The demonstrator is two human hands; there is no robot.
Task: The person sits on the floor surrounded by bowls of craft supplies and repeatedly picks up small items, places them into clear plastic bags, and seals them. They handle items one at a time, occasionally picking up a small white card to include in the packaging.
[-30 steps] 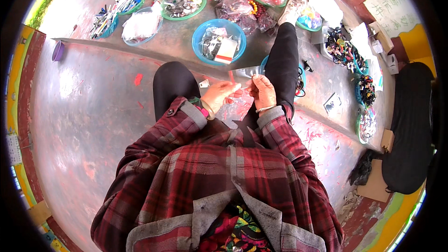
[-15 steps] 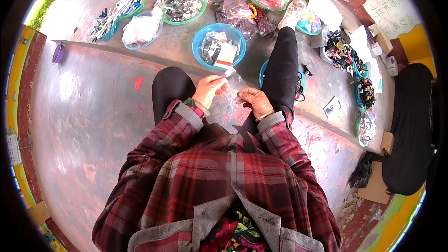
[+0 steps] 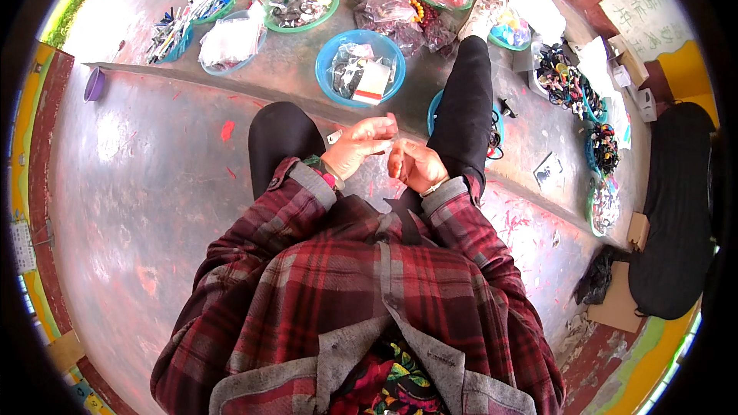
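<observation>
My left hand (image 3: 358, 146) is in front of my lap, its fingers reaching right and pressed close together. From its far left side sticks out a small white end of a clear plastic bag (image 3: 334, 137); most of the bag is hidden or too see-through to make out. My right hand (image 3: 417, 166) faces it closely with curled fingers, and whatever it pinches does not show. Just beyond both hands stands a blue basin (image 3: 323, 77) holding clear-bagged dark items and a white card with a red stripe (image 3: 372, 81).
Basins of small goods spread across the raised floor, among them a green basin (image 3: 302, 6), a stack of clear bags (image 3: 231, 48) and purple bags (image 3: 392, 15). My outstretched leg (image 3: 465, 100) passes over another blue basin (image 3: 434, 111). Dark corded items (image 3: 561, 77) lie to the right.
The clear bag stretched between my hands has turned, and its white end has gone from above my left hand to that hand's left side. My left fingers have straightened toward the right hand.
</observation>
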